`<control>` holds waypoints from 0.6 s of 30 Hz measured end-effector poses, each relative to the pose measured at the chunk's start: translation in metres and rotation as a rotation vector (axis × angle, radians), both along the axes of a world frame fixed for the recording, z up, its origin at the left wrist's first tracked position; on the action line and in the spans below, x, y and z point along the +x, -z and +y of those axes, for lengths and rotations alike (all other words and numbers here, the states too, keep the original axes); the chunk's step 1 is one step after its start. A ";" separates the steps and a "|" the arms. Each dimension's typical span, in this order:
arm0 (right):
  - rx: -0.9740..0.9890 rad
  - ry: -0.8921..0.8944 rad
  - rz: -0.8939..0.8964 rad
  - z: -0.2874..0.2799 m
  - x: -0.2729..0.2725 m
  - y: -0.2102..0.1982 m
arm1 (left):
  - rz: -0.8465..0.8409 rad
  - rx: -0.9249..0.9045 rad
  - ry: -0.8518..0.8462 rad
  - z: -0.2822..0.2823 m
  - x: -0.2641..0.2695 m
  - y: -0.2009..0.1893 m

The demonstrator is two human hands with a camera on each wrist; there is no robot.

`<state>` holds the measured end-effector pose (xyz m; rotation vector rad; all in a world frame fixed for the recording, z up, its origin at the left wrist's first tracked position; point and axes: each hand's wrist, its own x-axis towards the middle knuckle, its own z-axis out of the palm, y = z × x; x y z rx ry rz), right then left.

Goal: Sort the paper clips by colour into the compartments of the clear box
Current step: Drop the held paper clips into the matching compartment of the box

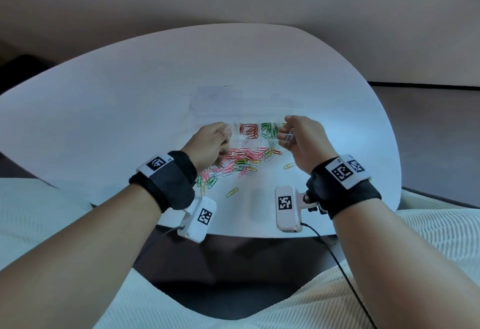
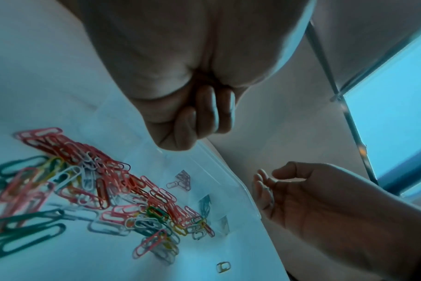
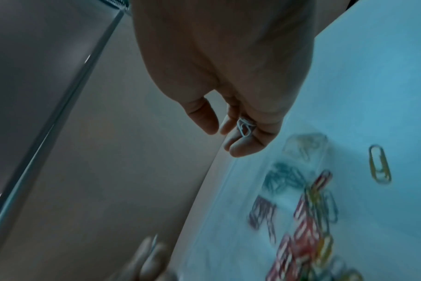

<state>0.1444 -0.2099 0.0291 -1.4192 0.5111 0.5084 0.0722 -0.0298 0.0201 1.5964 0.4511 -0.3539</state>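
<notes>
While the right hand (image 1: 298, 137) pinched a few white paper clips (image 1: 288, 138) just right of centre in the head view, the left hand (image 1: 211, 146) sat curled at the left end of the clear box (image 1: 207, 105); whether it held a clip could not be told. Red clips (image 1: 248, 131) and green clips (image 1: 268, 129) lay in adjoining compartments, and the mixed pile (image 1: 241, 159) lay just below the box. The bundle might slip and scatter into the green compartment. The wrist tags bore only square coded markers.

In the left wrist view, the curled fingers (image 2: 204, 114) hung top centre over the box's edge; any contents stayed hidden.

In the right wrist view, mid-frame, white clips (image 3: 245, 126) sat loosely between fingertips (image 3: 243, 148), so one could drop early. No readable writing appeared.
</notes>
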 end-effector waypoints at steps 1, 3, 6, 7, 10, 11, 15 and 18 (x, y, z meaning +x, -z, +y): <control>0.040 -0.053 0.023 0.010 -0.005 -0.001 | 0.025 -0.029 -0.024 0.001 0.001 0.000; 0.103 -0.137 0.069 0.030 -0.013 -0.002 | 0.045 -0.052 -0.041 0.003 0.004 0.001; 0.160 -0.164 0.086 0.055 -0.015 -0.007 | 0.037 -0.078 -0.108 0.005 0.011 0.000; 0.146 -0.151 0.083 0.063 -0.014 -0.008 | 0.038 -0.082 -0.159 0.006 0.014 -0.002; 0.083 -0.106 0.062 0.084 -0.007 -0.008 | 0.096 -0.150 -0.365 0.009 0.023 -0.006; 0.064 -0.102 0.076 0.088 -0.005 -0.006 | 0.125 -0.175 -0.413 0.011 0.025 -0.006; 0.114 -0.140 0.188 0.092 0.000 0.004 | 0.205 -0.188 -0.450 0.018 0.031 -0.005; 0.191 -0.171 0.205 0.086 0.000 -0.001 | 0.217 -0.252 -0.476 0.019 0.037 -0.008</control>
